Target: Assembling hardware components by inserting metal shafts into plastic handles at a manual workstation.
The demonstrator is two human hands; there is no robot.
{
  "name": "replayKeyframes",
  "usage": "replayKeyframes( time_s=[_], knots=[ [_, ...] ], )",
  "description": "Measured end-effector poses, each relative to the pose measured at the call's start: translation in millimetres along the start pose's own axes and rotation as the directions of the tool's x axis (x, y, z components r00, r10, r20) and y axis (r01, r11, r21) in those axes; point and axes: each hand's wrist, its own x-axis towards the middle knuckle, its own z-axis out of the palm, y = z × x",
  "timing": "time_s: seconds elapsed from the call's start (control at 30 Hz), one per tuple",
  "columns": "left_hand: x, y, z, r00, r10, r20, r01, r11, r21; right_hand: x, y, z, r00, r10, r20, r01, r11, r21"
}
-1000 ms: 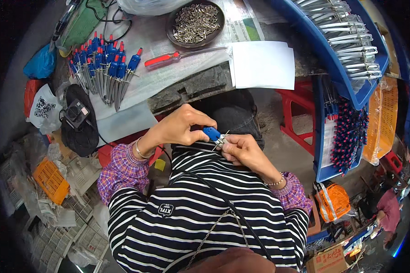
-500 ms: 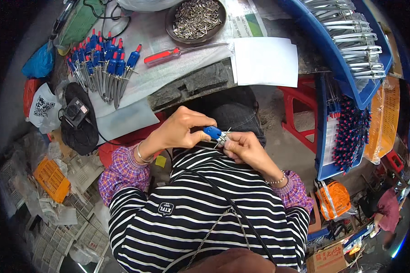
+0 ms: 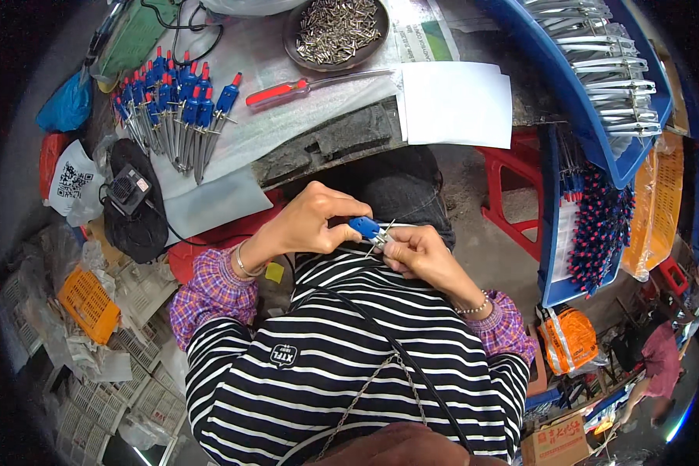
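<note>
Over my lap, both hands meet at a small drawing compass with a blue head, metal legs and a thin cross rod. My left hand pinches the blue head between thumb and fingers. On the metal end, by the cross rod, my right hand is closed; its fingers cover the legs. A pile of similar compasses, blue-headed with red caps, lies at the left of the table. A dark round bowl holds many small metal pins.
A red-handled screwdriver and white paper sheets lie on the table. At right, blue trays hold red-and-blue parts and silver metal pieces. A red stool stands below them. Another person is at far right.
My hands hold almost the same pose on the compass, its blue head turned slightly. At far right, the other person's arm has swung lower. The view has shifted a little.
</note>
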Motion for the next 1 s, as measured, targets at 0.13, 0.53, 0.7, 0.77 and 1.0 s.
replayKeyframes(
  time_s=[0.13, 0.53, 0.7, 0.77, 1.0],
  knots=[
    [1.0, -2.6, -0.3, 0.998, 0.057, 0.019, -0.055, 0.996, -0.076, -0.9, 0.2, -1.8, 0.998, -0.002, 0.065, 0.004, 1.000, -0.029],
    [-1.9, -3.1, -0.2, 1.000, 0.027, -0.010, -0.028, 0.998, -0.050, 0.1, 1.1, -0.9, 0.998, 0.033, 0.052, -0.038, 0.994, 0.099],
    [-2.6, -1.6, -1.2, 0.999, -0.003, 0.041, 0.004, 1.000, -0.021, -0.7, -4.0, -0.8, 0.997, 0.065, 0.048, -0.065, 0.998, 0.010],
    [-2.0, -1.4, -3.0, 0.999, 0.007, 0.037, -0.006, 1.000, -0.024, -0.9, -6.9, 0.8, 0.997, 0.066, 0.045, -0.067, 0.997, 0.031],
    [-3.3, -0.8, -2.7, 1.000, 0.015, 0.009, -0.015, 1.000, -0.002, 3.5, -7.6, 3.5, 0.999, -0.003, 0.052, -0.002, 0.995, 0.102]
  ],
)
